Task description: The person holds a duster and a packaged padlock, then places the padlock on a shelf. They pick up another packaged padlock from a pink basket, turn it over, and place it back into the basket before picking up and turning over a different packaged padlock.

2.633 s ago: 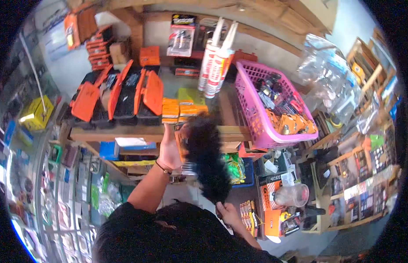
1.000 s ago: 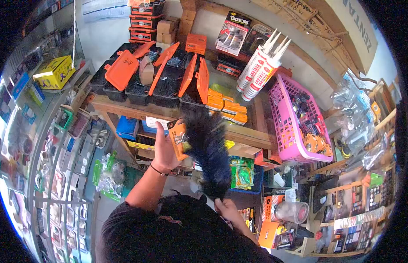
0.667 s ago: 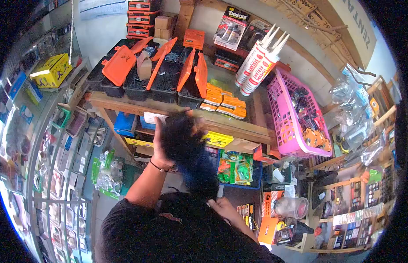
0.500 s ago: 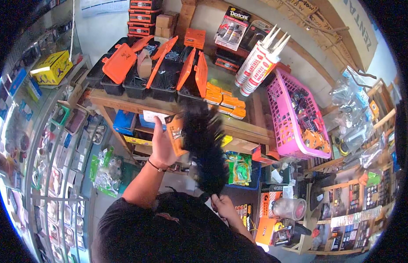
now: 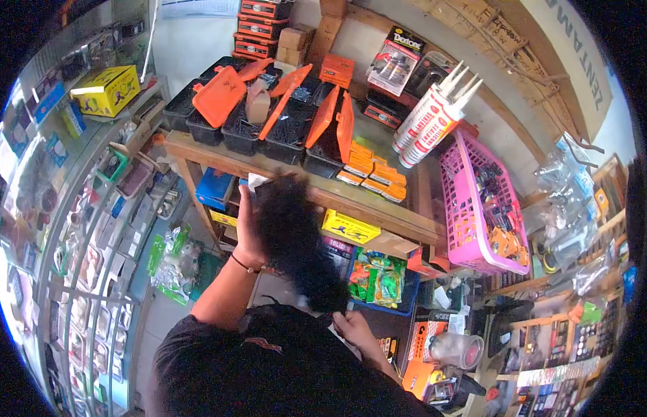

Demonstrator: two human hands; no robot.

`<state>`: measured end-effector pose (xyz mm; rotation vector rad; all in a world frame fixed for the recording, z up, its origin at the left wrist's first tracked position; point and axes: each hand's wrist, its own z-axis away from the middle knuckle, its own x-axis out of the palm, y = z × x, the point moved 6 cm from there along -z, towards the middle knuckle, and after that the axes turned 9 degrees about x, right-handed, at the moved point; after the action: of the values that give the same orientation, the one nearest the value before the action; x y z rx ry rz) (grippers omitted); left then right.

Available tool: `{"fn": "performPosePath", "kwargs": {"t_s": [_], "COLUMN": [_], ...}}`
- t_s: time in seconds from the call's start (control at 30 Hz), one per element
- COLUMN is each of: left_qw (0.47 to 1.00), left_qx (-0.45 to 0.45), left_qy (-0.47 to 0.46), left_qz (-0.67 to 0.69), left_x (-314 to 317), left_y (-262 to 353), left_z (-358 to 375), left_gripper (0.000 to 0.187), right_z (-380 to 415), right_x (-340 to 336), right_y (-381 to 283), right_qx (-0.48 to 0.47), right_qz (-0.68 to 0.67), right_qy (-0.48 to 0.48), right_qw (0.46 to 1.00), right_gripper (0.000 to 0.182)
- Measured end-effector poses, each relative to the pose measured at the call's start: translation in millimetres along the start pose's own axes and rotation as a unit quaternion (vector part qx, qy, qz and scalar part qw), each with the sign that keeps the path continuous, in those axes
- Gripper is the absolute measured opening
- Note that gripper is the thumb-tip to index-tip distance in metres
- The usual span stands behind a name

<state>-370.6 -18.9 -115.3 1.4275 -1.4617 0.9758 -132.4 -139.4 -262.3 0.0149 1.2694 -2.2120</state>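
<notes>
My right hand (image 5: pixel 352 330) is closed round the handle end of a black feather duster (image 5: pixel 295 240), low in front of my dark shirt. The duster's fluffy head slants up and left, blurred by motion. My left hand (image 5: pixel 248 233) is raised at the front of the wooden shelf (image 5: pixel 268 167), thumb up, directly behind the duster. The duster hides its fingers and the orange packet seen in it a moment earlier. Above the hands stand black bins with orange lids (image 5: pixel 219 96), some tilted open, beside small orange boxes (image 5: pixel 372 174).
Silicone sealant tubes (image 5: pixel 429 125) and a pink basket (image 5: pixel 469 201) of small packs stand on the right. A yellow box (image 5: pixel 351 226) and a blue tray (image 5: pixel 407 295) with green packets sit below. A glass display case (image 5: pixel 73 243) lines the left.
The duster's head has swept left across my left hand and now covers the orange packet. The view has shifted, so the shelf appears further right and lower.
</notes>
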Motion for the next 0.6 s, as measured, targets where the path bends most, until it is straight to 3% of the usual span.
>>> {"fn": "performPosePath", "kwargs": {"t_s": [0.03,0.1,0.17,0.2,0.23,0.3,0.33,0.43,0.53,0.6], "left_qw": [0.982,0.982,0.992,0.978,0.978,0.989,0.969,0.959,0.948,0.935], "left_qx": [0.028,0.009,-0.016,-0.027,-0.026,0.030,0.017,-0.023,-0.087,-0.059], "left_qy": [0.172,0.167,-0.079,-0.177,-0.176,0.135,0.086,0.116,0.124,0.164], "left_qz": [0.078,0.089,-0.095,-0.106,-0.105,-0.053,-0.230,-0.257,-0.278,-0.309], "left_x": [-8,-25,-17,-8,4,2,-21,-12,-36,-63], "left_y": [1,5,7,7,4,6,18,4,-1,3], "left_z": [6,9,4,-1,2,11,16,20,29,34], "left_gripper": [0.084,0.084,0.085,0.082,0.082,0.076,0.072,0.057,0.054,0.049], "right_z": [0,3,11,14,14,12,13,6,3,11], "right_x": [0,7,13,15,14,1,-1,-10,-9,-4], "right_y": [-1,-8,-31,-41,-39,-29,-29,-20,-14,-28], "right_qx": [0.000,-0.011,-0.047,-0.082,-0.080,0.005,0.032,0.028,0.027,0.020], "right_qz": [0.002,0.101,0.101,0.106,0.106,0.039,-0.025,-0.053,-0.063,-0.057], "right_qy": [-0.004,-0.013,-0.014,-0.013,-0.015,0.062,0.055,0.090,0.098,0.090], "right_qw": [1.000,0.995,0.994,0.991,0.991,0.997,0.998,0.994,0.993,0.994], "right_gripper": [0.050,0.049,0.049,0.050,0.050,0.053,0.053,0.051,0.051,0.051]}}
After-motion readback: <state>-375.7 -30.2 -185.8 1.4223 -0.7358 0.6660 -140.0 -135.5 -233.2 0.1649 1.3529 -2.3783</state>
